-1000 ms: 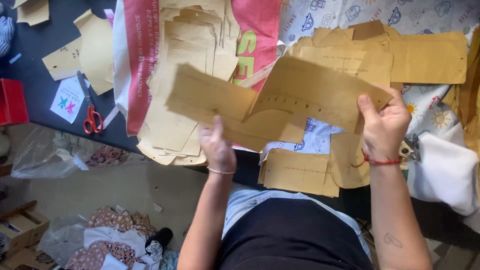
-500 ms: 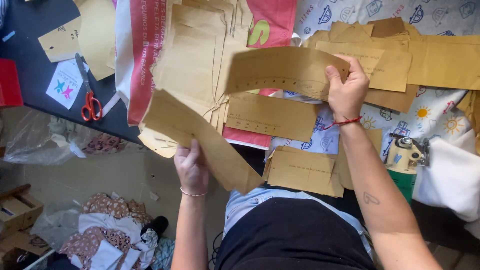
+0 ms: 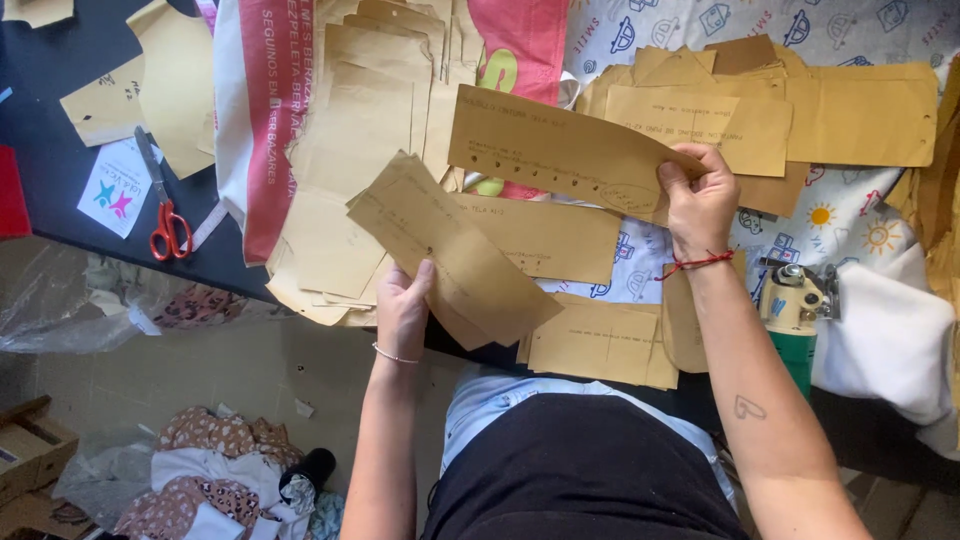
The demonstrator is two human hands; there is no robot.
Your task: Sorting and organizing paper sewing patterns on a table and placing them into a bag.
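The left hand point(image 3: 403, 308) is closed on the lower edge of a long brown paper pattern piece point(image 3: 450, 250), thumb on top and fingers underneath, holding it tilted above the table point(image 3: 60, 190). The right hand point(image 3: 700, 200) pinches the right end of a second brown pattern piece point(image 3: 560, 150), a long strip with a row of small punched holes, and holds it raised and slanted over the other papers. A red string bracelet point(image 3: 700, 263) circles the right wrist, and a thin bead bracelet point(image 3: 393, 355) circles the left.

Under and between the two held pieces lie more flat brown pattern pieces point(image 3: 560, 235), overlapping one another on a white fabric printed with small coloured motifs point(image 3: 840, 215). A tall stack of similar brown pieces point(image 3: 360, 130) rests to the left on a red and white woven sack point(image 3: 265, 110). Further left, on the dark table surface, lie red-handled scissors point(image 3: 160, 205) beside a small white card point(image 3: 112, 188). To the right of the right forearm stands a green electric cutting machine point(image 3: 795, 305), next to a fold of plain white cloth point(image 3: 885, 335). On the floor below are crumpled patterned fabric scraps point(image 3: 215, 480).
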